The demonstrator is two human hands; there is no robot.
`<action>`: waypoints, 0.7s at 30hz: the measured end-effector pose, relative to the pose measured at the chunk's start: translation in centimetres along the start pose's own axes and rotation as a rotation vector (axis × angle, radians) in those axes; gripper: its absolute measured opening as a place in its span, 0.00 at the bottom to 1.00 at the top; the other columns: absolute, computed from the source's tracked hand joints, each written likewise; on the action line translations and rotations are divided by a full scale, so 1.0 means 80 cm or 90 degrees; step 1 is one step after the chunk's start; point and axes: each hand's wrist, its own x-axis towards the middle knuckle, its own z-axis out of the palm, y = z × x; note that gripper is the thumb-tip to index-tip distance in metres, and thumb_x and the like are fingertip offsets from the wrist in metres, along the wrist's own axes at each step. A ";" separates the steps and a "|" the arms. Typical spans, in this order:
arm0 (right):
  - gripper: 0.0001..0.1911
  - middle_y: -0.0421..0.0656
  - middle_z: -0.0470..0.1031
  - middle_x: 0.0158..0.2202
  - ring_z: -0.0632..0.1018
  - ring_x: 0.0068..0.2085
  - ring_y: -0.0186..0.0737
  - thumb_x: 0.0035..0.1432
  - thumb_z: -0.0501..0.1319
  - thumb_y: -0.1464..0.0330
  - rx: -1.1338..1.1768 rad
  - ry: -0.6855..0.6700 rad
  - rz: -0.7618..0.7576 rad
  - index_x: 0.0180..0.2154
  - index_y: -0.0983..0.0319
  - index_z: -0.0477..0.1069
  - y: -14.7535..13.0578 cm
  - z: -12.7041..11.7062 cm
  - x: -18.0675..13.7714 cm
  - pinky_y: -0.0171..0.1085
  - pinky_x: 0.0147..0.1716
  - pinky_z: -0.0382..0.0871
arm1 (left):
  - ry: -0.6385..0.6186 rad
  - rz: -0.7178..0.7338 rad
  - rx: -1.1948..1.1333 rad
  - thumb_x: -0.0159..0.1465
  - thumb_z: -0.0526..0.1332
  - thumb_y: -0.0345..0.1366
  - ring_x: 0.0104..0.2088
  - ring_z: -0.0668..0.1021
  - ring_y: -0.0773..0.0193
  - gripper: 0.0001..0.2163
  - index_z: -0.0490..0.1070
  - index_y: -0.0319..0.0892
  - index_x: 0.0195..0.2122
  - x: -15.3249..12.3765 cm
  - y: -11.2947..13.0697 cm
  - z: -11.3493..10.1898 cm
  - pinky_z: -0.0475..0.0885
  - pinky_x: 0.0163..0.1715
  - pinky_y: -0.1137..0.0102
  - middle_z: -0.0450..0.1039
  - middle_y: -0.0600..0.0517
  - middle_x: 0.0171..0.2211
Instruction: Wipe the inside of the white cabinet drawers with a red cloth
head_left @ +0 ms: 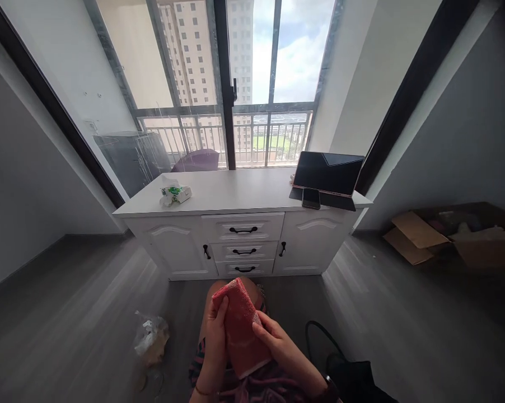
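Observation:
A red towel (241,330), folded into a rough rectangle with a fuzzy edge, is held up over my lap. My left hand (217,324) grips its left side, thumb on the front near the upper corner. On the right edge, my right hand (269,331) pinches the cloth with its thumb in front. Most of the fingers of the left hand are hidden behind the towel. Below the cloth lies striped clothing (269,386) over my legs.
Ahead stands a white cabinet (244,193) bearing a tissue pack (176,194), a tablet (328,172) and a phone (311,198). On the floor are a plastic bag (152,336) at left, a black bag (355,375) at right, and an open cardboard box (420,229) farther right.

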 end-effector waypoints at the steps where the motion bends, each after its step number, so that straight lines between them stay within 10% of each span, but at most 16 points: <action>1: 0.24 0.43 0.74 0.43 0.72 0.48 0.45 0.58 0.58 0.51 0.008 0.000 0.015 0.48 0.60 0.71 0.000 -0.001 -0.002 0.40 0.49 0.65 | -0.009 -0.008 0.002 0.45 0.73 0.43 0.25 0.78 0.65 0.18 0.76 0.41 0.35 -0.001 0.002 -0.001 0.72 0.26 0.73 0.79 0.52 0.29; 13: 0.17 0.42 0.75 0.33 0.72 0.35 0.40 0.61 0.54 0.57 -0.278 0.064 -0.022 0.39 0.62 0.72 -0.028 -0.037 -0.013 0.35 0.37 0.65 | -0.078 -0.130 0.247 0.42 0.73 0.48 0.17 0.76 0.57 0.24 0.78 0.43 0.39 -0.016 0.029 -0.009 0.70 0.13 0.66 0.79 0.46 0.27; 21: 0.19 0.45 0.77 0.37 0.76 0.39 0.45 0.59 0.53 0.52 -0.332 0.078 -0.029 0.40 0.57 0.73 -0.033 -0.051 -0.002 0.37 0.40 0.69 | -0.157 -0.059 0.195 0.32 0.74 0.53 0.31 0.79 0.46 0.21 0.78 0.44 0.23 0.004 0.022 -0.001 0.75 0.34 0.56 0.76 0.48 0.22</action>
